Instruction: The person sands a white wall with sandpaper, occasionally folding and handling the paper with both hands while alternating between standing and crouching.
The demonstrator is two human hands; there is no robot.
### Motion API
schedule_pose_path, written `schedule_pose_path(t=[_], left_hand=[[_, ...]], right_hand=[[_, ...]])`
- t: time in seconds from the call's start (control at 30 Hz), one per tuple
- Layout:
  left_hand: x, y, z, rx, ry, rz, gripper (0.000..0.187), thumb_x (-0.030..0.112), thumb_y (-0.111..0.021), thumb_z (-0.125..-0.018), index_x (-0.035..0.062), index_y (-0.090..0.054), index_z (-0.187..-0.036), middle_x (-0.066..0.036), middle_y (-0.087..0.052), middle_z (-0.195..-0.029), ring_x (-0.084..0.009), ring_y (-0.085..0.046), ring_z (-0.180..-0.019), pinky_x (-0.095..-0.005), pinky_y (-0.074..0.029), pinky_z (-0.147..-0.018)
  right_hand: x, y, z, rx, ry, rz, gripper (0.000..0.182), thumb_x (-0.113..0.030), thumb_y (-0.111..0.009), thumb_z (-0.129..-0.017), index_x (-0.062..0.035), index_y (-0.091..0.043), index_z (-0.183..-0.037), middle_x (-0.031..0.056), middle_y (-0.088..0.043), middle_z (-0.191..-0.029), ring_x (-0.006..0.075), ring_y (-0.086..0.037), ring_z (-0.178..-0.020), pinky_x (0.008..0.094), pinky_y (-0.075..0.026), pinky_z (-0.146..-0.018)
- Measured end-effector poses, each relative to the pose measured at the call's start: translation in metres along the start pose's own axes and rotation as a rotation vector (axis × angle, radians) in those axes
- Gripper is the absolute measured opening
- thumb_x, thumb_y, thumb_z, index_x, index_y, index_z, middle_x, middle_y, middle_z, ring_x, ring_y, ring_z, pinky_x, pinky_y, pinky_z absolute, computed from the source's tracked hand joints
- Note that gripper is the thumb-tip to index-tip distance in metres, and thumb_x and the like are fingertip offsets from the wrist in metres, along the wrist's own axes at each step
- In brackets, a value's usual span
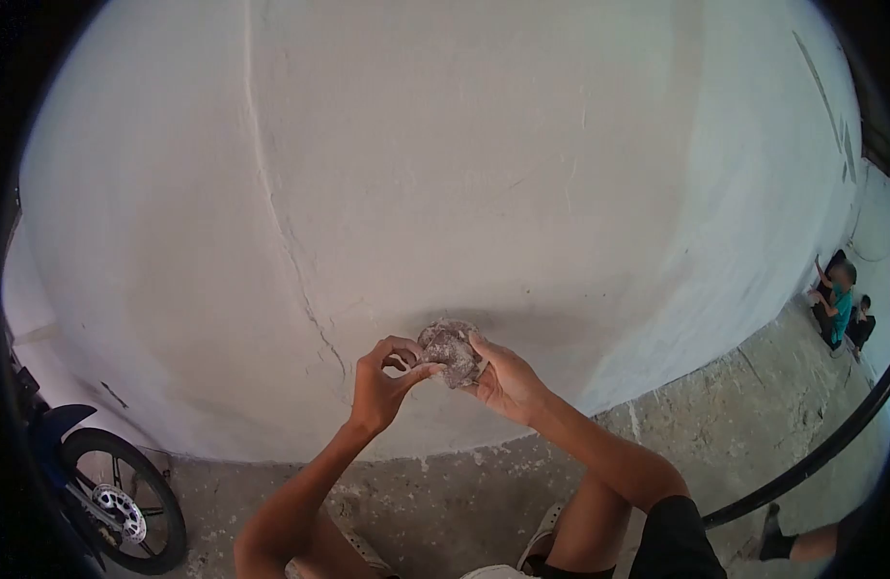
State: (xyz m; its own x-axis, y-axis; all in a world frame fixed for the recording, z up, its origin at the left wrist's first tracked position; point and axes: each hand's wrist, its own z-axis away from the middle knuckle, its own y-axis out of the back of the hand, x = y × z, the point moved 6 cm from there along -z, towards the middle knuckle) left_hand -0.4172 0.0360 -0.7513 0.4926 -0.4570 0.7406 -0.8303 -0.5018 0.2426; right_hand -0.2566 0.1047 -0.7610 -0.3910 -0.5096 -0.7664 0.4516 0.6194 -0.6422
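In front of the wall, a dusty grey-brown, roughly round piece (449,349) with whitish patches is held up between both hands. My right hand (506,378) grips its right side, thumb on the near face and the other fingers behind it. At its left edge, my left hand (392,372) is closed in a pinch, with the thumb tip and curled fingers right at the rim. Its material cannot be made out. Both forearms reach up from below.
A white wall (445,174) with a long crack fills the view ahead. At lower left stands a motorbike wheel (122,502). People (836,304) crouch by the wall at far right. A black curved bar (821,449) crosses the right side above the concrete floor (696,425).
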Motion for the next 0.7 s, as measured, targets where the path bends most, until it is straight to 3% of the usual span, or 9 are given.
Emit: schedule_pose_path(t=[0.17, 0.3, 0.37, 0.6, 0.7], left_hand=[[0.006, -0.016, -0.001, -0.205, 0.015, 0.076, 0.030, 0.014, -0.082, -0.080, 0.0028, -0.069, -0.104, -0.002, -0.059, -0.079, -0.0088, -0.054, -0.072, -0.0266, -0.046, -0.066], [0.009, -0.015, 0.001, -0.228, 0.001, 0.065, 0.030, 0.014, -0.079, -0.083, 0.0035, -0.070, -0.109, 0.000, -0.052, -0.076, -0.0074, -0.047, -0.069, -0.0257, -0.042, -0.063], [0.014, -0.019, -0.001, -0.234, 0.040, 0.266, 0.030, 0.014, -0.078, -0.084, 0.0043, -0.071, -0.112, 0.001, -0.048, -0.074, -0.0068, -0.042, -0.067, -0.0260, -0.036, -0.060], [0.013, -0.020, -0.003, -0.294, 0.033, 0.181, 0.032, 0.014, -0.079, -0.084, 0.0072, -0.072, -0.114, 0.002, -0.045, -0.072, -0.0075, -0.039, -0.067, -0.0255, -0.035, -0.060], [0.006, -0.020, -0.002, -0.236, 0.035, 0.055, 0.036, 0.013, -0.079, -0.084, 0.0045, -0.069, -0.117, 0.002, -0.047, -0.070, -0.0064, -0.043, -0.066, -0.0238, -0.037, -0.060]], right_hand=[[-0.009, 0.011, -0.001, 0.095, 0.017, 0.072, 0.040, -0.027, -0.053, -0.102, -0.0006, -0.047, -0.131, 0.0100, -0.058, -0.126, 0.0191, -0.060, -0.114, 0.0355, -0.051, -0.102], [-0.006, 0.021, -0.003, 0.057, 0.036, 0.209, 0.037, -0.026, -0.052, -0.102, 0.0014, -0.051, -0.127, 0.0089, -0.061, -0.120, 0.0172, -0.061, -0.111, 0.0341, -0.052, -0.100], [-0.008, 0.020, -0.002, 0.089, 0.036, 0.232, 0.035, -0.025, -0.052, -0.102, 0.0028, -0.054, -0.124, 0.0088, -0.062, -0.117, 0.0161, -0.062, -0.109, 0.0327, -0.053, -0.098], [-0.003, 0.039, -0.007, 0.207, 0.092, 0.410, 0.035, -0.023, -0.053, -0.102, 0.0047, -0.054, -0.124, 0.0090, -0.062, -0.113, 0.0143, -0.062, -0.104, 0.0306, -0.055, -0.092], [0.005, 0.039, -0.006, 0.102, 0.050, 0.522, 0.033, -0.019, -0.052, -0.102, 0.0057, -0.054, -0.123, 0.0086, -0.062, -0.112, 0.0136, -0.062, -0.103, 0.0309, -0.054, -0.091]])
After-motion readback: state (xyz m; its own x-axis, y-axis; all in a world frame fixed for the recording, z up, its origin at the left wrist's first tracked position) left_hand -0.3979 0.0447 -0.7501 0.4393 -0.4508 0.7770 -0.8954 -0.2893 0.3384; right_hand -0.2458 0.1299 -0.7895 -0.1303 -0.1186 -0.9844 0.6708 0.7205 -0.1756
